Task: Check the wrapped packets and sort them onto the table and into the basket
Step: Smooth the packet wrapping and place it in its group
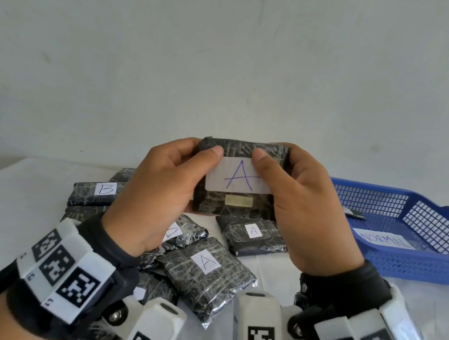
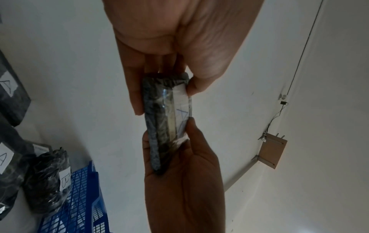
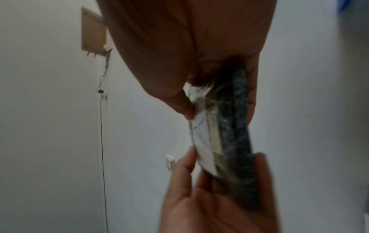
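The left hand (image 1: pixel 159 190) and right hand (image 1: pixel 306 207) hold up a dark wrapped packet labelled A (image 1: pixel 240 178), above more packets (image 1: pixel 205 276) on the white table (image 1: pixel 2 214), beside a blue basket (image 1: pixel 416 264) labelled NORMAL.

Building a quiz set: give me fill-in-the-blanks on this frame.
1. The held packet has a label with the letter ____.
2. It is held by ____ hands: left hand, right hand.
3. The basket is coloured ____.
4. The basket's label reads ____.

Answers: A; both; blue; NORMAL
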The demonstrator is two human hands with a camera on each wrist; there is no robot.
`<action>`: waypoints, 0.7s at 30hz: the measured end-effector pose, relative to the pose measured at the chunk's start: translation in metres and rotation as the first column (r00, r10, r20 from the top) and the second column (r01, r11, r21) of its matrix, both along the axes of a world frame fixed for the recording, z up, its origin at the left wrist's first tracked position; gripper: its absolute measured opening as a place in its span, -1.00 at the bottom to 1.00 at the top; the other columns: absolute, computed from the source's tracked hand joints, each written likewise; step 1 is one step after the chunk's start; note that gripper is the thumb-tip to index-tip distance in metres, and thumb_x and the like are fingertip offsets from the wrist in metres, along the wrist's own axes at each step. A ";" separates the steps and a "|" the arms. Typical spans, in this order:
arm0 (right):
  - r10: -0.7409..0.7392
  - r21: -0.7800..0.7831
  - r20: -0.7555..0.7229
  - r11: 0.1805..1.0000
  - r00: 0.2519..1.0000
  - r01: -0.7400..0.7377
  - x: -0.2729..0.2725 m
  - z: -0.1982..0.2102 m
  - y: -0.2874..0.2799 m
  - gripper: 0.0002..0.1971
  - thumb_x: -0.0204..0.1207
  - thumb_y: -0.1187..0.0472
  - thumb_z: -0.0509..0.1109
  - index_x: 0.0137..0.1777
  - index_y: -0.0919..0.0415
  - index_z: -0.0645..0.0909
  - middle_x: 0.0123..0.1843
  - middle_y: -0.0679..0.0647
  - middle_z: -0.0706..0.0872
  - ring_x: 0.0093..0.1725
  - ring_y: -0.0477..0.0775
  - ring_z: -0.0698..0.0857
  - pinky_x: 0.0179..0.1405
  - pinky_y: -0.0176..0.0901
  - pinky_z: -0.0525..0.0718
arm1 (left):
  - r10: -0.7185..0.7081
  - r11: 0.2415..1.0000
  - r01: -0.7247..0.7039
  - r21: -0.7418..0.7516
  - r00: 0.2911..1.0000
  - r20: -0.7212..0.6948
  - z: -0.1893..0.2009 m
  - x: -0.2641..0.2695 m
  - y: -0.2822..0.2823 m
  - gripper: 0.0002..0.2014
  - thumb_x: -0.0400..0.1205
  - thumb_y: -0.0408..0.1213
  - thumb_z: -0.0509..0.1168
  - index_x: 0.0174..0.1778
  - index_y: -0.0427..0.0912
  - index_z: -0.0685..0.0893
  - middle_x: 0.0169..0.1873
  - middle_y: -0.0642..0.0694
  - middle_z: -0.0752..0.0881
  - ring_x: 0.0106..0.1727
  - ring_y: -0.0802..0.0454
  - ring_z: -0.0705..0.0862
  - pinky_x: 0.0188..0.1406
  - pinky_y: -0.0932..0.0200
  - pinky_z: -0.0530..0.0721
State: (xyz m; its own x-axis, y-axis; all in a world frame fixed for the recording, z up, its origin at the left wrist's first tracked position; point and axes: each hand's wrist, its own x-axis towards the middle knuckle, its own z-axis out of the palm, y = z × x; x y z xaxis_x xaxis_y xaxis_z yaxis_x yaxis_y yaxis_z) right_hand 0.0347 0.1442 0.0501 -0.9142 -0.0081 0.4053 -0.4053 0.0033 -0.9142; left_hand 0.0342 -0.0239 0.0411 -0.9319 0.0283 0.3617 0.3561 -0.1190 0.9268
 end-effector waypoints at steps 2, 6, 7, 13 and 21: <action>0.055 -0.060 0.041 0.997 0.998 -0.053 0.002 0.003 0.005 -0.79 0.76 0.22 0.40 0.13 0.42 0.70 0.03 0.45 0.84 -0.10 0.32 0.87 -0.02 0.40 0.88 | -0.039 0.999 0.038 0.025 0.997 0.061 0.001 0.000 -0.001 -0.77 0.75 -0.16 0.30 0.08 -0.16 0.83 -0.17 -0.17 0.88 -0.26 0.00 0.85 -0.48 0.09 0.78; 0.087 -0.136 0.103 0.988 0.991 -0.073 -0.002 0.004 0.013 -0.69 0.82 0.13 0.30 0.08 0.38 0.76 -0.06 0.33 0.87 -0.13 0.29 0.86 -0.18 0.10 0.91 | -0.055 0.998 0.052 0.043 0.996 0.070 0.001 -0.002 -0.003 -0.73 0.70 -0.10 0.33 0.05 -0.20 0.83 -0.15 -0.21 0.87 -0.25 -0.05 0.84 -0.49 0.09 0.77; 0.081 -0.143 0.103 0.988 0.991 -0.066 -0.003 0.004 0.014 -0.67 0.82 0.13 0.30 0.05 0.36 0.79 -0.10 0.28 0.87 -0.17 0.23 0.86 -0.24 0.03 0.90 | -0.057 0.998 0.055 0.038 0.996 0.070 0.001 -0.003 -0.004 -0.68 0.65 -0.05 0.35 0.07 -0.24 0.82 -0.13 -0.24 0.87 -0.24 -0.07 0.84 -0.48 0.08 0.78; 0.071 -0.078 0.097 0.995 0.993 -0.064 -0.005 0.002 0.015 -0.74 0.76 0.15 0.39 0.06 0.37 0.77 0.00 0.38 0.88 -0.12 0.23 0.85 -0.09 0.23 0.92 | -0.048 0.997 0.046 0.064 0.998 0.031 0.000 -0.004 -0.003 -0.82 0.65 -0.16 0.37 0.01 -0.14 0.84 -0.18 -0.17 0.89 -0.23 -0.02 0.87 -0.45 0.07 0.80; 0.017 -0.033 0.037 0.999 0.999 -0.016 -0.004 0.001 0.006 -0.78 0.69 0.18 0.50 0.13 0.37 0.72 -0.01 0.32 0.89 -0.02 0.34 0.90 0.04 0.39 0.88 | -0.023 1.000 0.023 0.009 0.998 -0.056 -0.002 -0.002 0.003 -0.87 0.65 -0.29 0.41 0.05 -0.12 0.84 -0.15 -0.09 0.91 -0.14 0.04 0.89 -0.30 0.13 0.84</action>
State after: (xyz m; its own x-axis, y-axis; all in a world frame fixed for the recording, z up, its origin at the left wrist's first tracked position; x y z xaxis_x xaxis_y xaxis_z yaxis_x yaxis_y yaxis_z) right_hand 0.0303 0.1507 0.0507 -0.9285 -0.0106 0.3712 -0.3707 -0.0327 -0.9282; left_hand 0.0318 -0.0213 0.0395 -0.9094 0.0458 0.4133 0.4042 -0.1362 0.9045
